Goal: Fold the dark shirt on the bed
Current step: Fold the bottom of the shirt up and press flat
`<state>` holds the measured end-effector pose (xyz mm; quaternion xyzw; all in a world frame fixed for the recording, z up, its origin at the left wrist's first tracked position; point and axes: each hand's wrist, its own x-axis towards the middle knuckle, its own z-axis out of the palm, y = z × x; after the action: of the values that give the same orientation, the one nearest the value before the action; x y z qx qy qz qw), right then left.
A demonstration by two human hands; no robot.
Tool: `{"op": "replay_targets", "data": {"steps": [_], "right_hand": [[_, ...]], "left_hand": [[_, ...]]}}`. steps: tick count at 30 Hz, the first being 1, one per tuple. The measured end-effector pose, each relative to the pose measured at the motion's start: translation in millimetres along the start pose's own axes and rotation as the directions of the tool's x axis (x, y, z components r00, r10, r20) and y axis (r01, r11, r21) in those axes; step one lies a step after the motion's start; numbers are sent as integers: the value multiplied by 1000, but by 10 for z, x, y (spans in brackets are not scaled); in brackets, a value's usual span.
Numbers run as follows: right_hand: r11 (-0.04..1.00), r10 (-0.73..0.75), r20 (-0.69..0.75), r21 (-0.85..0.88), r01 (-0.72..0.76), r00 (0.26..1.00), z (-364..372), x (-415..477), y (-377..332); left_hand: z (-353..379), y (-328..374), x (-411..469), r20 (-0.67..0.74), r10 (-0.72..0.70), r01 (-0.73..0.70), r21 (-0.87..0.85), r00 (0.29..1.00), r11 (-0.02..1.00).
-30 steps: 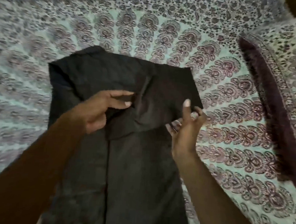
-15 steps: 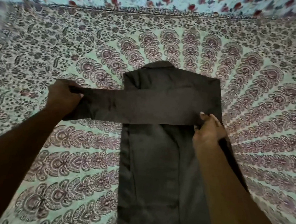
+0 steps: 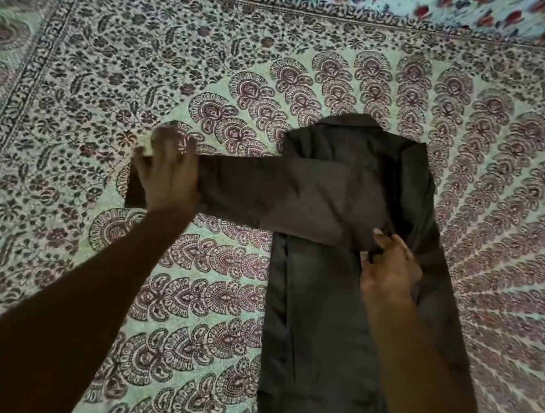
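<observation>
1. The dark shirt [image 3: 337,323] lies flat on the bed [image 3: 209,73], right of centre, collar toward the top of the frame, one sleeve [image 3: 281,197] stretched leftward.
2. My left hand [image 3: 170,173] lies spread and released on the sleeve end; my right hand [image 3: 389,272] pinches the fold.
3. I judge the sleeve should be kept taut and then brought back square.
4. Hem cut off below; cuff hidden; left hand blurred.
</observation>
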<state>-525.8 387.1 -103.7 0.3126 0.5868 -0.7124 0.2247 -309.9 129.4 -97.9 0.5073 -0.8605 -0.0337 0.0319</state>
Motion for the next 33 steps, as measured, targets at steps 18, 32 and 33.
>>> {"op": "replay_targets", "data": {"steps": [18, 32, 33], "right_hand": [[766, 25, 255, -626, 145, 967, -544, 224, -769], [203, -291, 311, -904, 376, 905, -1236, 922, -1037], [210, -265, 312, -905, 371, 912, -1226, 903, -1027]], "left_hand": [[169, 1935, -628, 188, 581, -530, -259, 792, 807], [687, 3783, -79, 501, 526, -354, -401, 688, 845], [686, 3739, -33, 509, 515, -365, -371, 689, 854]]}}
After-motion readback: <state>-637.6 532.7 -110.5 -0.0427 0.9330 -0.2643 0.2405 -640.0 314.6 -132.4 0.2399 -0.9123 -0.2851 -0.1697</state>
